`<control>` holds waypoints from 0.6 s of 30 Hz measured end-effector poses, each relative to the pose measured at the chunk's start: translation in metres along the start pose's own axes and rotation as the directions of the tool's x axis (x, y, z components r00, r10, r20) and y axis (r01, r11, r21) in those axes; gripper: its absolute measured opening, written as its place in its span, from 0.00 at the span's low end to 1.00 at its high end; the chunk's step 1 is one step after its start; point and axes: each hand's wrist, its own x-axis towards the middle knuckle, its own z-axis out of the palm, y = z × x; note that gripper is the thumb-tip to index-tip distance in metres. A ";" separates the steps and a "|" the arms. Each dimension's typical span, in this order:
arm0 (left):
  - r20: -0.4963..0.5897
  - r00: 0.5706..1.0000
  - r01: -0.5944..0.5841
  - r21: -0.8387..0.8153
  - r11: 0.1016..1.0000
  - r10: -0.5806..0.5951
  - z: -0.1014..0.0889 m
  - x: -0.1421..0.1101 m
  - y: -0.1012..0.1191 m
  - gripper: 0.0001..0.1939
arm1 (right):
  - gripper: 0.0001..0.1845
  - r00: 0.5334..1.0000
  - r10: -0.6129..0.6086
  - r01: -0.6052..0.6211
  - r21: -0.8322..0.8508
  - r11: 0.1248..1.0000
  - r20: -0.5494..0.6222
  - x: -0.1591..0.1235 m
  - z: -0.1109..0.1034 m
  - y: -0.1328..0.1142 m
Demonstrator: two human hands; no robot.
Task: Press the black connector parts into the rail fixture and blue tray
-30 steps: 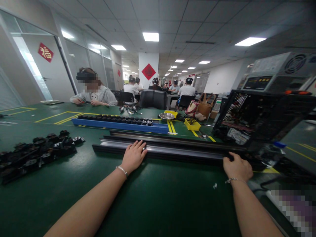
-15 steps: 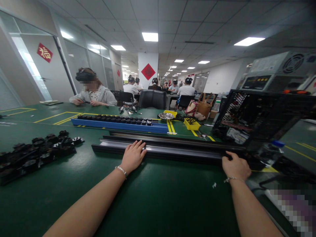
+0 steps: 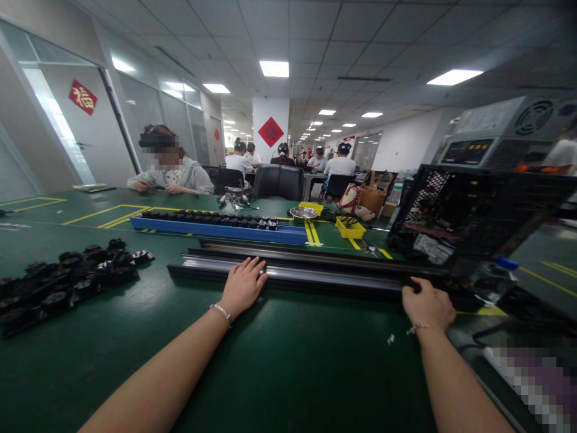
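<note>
We rest our left hand (image 3: 243, 285), loosely open, on the black rail (image 3: 333, 280) beneath, likely for steadiness, our right hand (image 3: 429, 305) half-curled by its end, grip unclear.

The person's left arm (image 3: 166, 361) slants forward and rightward from the lower left, bare along the forearm, with the left grip (image 3: 243, 284) palm down and its fingers stretched out. The right arm (image 3: 455, 373), likewise bare, leans inward from the lower right; the right grip (image 3: 430, 305) is bent, its fingers partly curled. The two stand well apart.
</note>
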 end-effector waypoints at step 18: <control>0.001 1.000 0.003 -0.009 1.000 -0.003 0.000 0.000 0.000 0.24 | 0.19 0.998 -0.063 0.063 -0.012 0.998 0.031 -0.005 0.005 -0.007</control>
